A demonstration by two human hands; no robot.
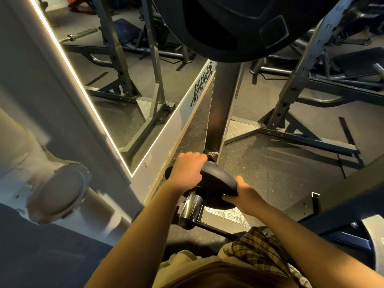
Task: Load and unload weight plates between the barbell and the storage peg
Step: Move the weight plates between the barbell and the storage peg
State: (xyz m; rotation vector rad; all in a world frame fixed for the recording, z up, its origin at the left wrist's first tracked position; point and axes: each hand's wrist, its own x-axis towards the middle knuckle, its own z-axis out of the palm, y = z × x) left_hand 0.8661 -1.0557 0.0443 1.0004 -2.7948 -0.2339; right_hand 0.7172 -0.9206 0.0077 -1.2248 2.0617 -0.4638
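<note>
Both hands held small plate [216, 183] on low storage peg [191, 210] by upright: L hand [187, 173] gripped top edge, R hand [242, 195] near rim; on/off unclear, next prob. slide along peg axis.

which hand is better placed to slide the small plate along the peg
Neither alone, though the left hand leads: it grips the small plate over its far top edge, nearest the upright. The right hand holds the near rim beside the chrome peg.

Head view, steeply downward, close above floor [270, 173]
</note>
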